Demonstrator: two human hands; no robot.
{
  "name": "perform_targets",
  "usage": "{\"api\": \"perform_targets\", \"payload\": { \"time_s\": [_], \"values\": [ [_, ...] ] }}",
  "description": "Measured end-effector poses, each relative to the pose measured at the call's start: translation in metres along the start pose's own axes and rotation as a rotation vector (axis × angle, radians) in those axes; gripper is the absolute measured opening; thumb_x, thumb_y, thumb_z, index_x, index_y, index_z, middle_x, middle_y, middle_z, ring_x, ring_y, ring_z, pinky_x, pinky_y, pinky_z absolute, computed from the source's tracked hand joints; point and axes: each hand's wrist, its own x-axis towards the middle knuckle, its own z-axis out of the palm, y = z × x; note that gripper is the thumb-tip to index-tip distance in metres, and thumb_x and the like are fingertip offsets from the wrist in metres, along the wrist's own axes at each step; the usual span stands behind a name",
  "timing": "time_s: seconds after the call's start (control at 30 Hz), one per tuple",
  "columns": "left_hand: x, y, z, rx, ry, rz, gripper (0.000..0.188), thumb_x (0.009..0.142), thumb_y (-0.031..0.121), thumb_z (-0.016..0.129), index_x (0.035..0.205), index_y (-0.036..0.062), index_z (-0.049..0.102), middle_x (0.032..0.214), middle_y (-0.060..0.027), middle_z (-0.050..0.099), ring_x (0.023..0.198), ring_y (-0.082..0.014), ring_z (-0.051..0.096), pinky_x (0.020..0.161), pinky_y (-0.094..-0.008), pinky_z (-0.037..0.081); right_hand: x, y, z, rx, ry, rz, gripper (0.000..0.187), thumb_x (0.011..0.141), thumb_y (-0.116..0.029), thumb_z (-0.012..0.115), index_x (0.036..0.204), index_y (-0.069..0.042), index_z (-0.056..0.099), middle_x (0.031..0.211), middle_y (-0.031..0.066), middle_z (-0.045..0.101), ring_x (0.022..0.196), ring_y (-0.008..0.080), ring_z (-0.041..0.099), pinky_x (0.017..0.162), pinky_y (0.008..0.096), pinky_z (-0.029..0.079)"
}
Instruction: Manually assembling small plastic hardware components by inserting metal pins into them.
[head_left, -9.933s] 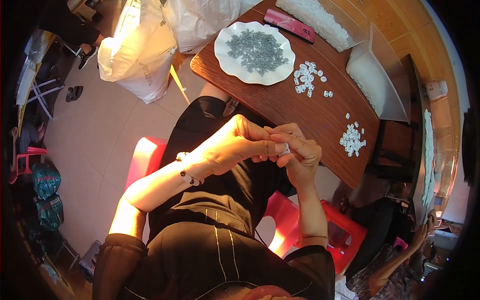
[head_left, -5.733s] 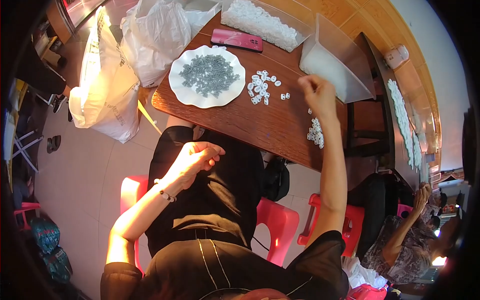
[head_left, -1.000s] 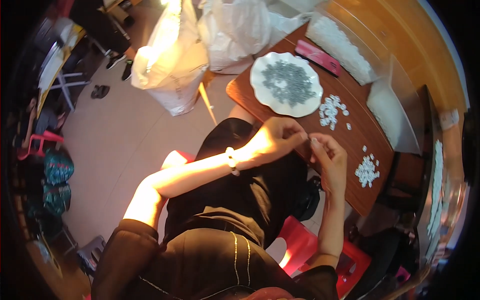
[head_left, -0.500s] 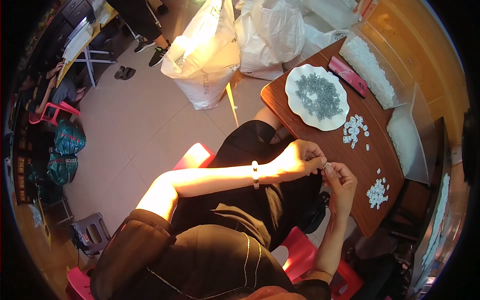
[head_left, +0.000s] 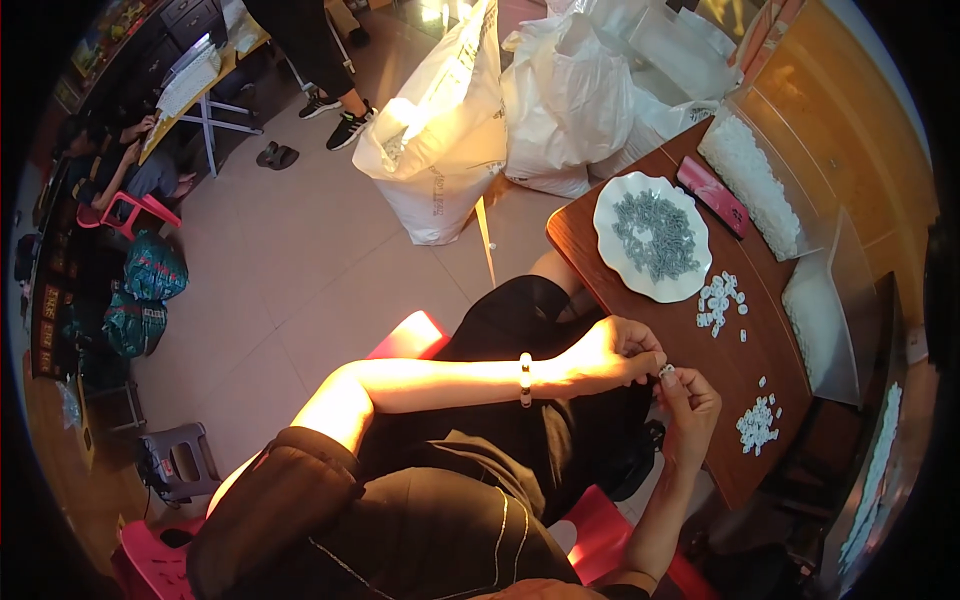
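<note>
My left hand, with a beaded bracelet on its wrist, has its fingers pinched together beside the table's near edge. My right hand meets it there, thumb and fingers closed on a small white piece. Whatever the left fingertips grip is too small to make out. Just beyond the hands, on the brown table, lie a loose group of white pieces and a second white pile. A white scalloped plate holds many small grey parts.
A pink case lies behind the plate. Clear bins with white pieces line the table's far side. Large white sacks stand on the floor ahead. At far left, a person sits by a folding table; another person's legs show nearby.
The whole view has shifted, so the scene sits lower and slightly right. Both hands stay together at the small white piece, with only slight finger movement.
</note>
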Motion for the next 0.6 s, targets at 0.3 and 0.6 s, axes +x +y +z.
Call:
{"api": "perform_targets", "payload": {
  "time_s": [0.3, 0.6],
  "values": [
    [-0.0005, 0.0025, -0.0044, 0.009, 0.028, 0.031, 0.03, 0.091, 0.028, 0.063, 0.1, -0.0006, 0.063, 0.087, -0.0031, 0.067, 0.075, -0.0079, 0.059, 0.067, -0.0205, 0.047, -0.001, -0.0037, 0.0013, -0.005, 0.056, -0.054, 0.012, 0.09, -0.012, 0.062, 0.085, -0.002, 0.064, 0.07, -0.0002, 0.06, 0.059, 0.0031, 0.047, 0.056, 0.0173, 0.035],
    [-0.0027, 0.0042, -0.003, 0.008, 0.044, 0.047, 0.028, 0.091, 0.025, 0.063, 0.1, -0.0014, 0.063, 0.087, -0.0038, 0.066, 0.077, -0.0088, 0.06, 0.07, -0.0221, 0.048, -0.0023, -0.0053, 0.0018, -0.069, 0.046, -0.084, 0.013, 0.088, -0.013, 0.063, 0.082, -0.001, 0.064, 0.07, 0.0008, 0.061, 0.061, 0.0034, 0.049, 0.057, 0.0181, 0.036]
  ]
}}
